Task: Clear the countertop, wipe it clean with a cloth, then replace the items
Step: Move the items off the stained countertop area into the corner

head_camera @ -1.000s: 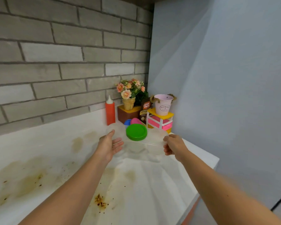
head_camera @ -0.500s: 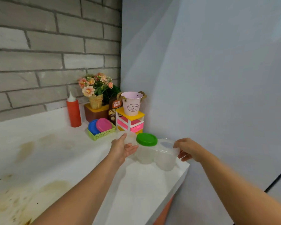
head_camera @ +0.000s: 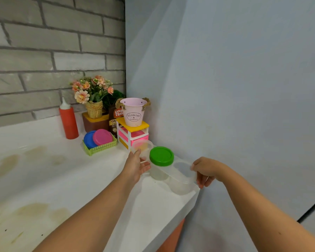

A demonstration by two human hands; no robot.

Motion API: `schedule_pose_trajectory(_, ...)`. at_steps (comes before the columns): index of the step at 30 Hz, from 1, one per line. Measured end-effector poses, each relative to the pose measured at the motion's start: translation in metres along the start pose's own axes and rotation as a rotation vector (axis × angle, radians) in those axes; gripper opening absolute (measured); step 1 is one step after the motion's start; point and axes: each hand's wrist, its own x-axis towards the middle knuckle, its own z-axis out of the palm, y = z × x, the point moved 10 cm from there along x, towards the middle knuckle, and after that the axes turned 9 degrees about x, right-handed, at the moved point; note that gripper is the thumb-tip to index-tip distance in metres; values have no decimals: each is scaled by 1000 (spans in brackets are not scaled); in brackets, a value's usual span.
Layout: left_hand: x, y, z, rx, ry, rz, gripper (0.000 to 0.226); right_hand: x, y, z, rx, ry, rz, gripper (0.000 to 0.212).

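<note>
Clear plastic tray (head_camera: 182, 170), seemingly three-cupped, edges faint.

The brown packet (head_camera: 115, 120) stands behind the drawer unit (head_camera: 135, 135) and the pink bucket (head_camera: 134, 111), so only broken letters of its label show. The pink lid (head_camera: 102, 136) covers part of the blue lid (head_camera: 88, 140). The clear container (head_camera: 180, 177) veils the unit's lowest drawer. Its see-through walls are hard to trace against the white countertop (head_camera: 62, 179), and I cannot tell whether it rests there or is held just above. The countertop runs off the left and near edges. The near edge also cuts the left forearm (head_camera: 102, 206) and the right forearm (head_camera: 253, 206).
</note>
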Motion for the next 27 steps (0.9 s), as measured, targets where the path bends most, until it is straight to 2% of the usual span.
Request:
schedule_pose_trajectory(3, 2, -2, 5, -17, 14, -15, 41, -2, 3, 1, -45, -87, 35, 35)
schedule_pose_trajectory(6, 3, -1, 9, -10, 16, -31, 42, -1, 4, -1, -81, -101, 49, 40)
schedule_pose_trajectory(11, 4, 3, 14, -4, 11, -11, 43, 2, 2, -5, -143, -71, 53, 39)
schedule_pose_trajectory(14, 1, 5, 13, 8, 12, 1, 43, 6, -7, -15, -277, 37, 50, 36)
schedule_pose_trajectory(19, -7, 9, -10, 65, 108, -14, 41, 2, -58, -31, -452, 303, -128, 28)
schedule_pose_trajectory(22, -16, 16, -27, 77, 127, -10, 39, -3, -89, -14, -430, 311, -212, 31)
schedule_pose_trajectory(27, -39, 32, -75, 98, 165, 9, 37, -23, -137, 38, -405, 232, -335, 34)
